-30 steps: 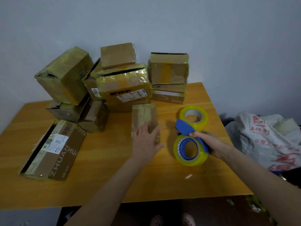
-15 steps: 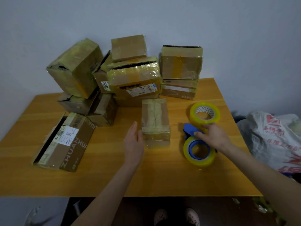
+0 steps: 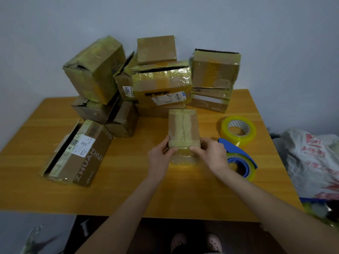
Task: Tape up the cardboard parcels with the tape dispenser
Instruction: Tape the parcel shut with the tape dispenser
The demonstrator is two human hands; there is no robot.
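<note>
Small parcel (image 3: 184, 132) lies mid-table (image 3: 128, 189), top seam already taped. My left hand (image 3: 159, 156) and right hand (image 3: 211, 154) each grip a near corner, thumbs on the top edge; I judge this squares it for taping. Tape dispenser (image 3: 244, 154) lies unheld just beside my right hand, spare roll (image 3: 238, 130) beyond it. The parcel's contents are not visible, nor are those of the plastic bag (image 3: 311, 162).

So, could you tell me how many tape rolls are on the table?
2: a loose yellowish tape roll at right, and a second roll in the blue plastic dispenser just nearer.
</note>
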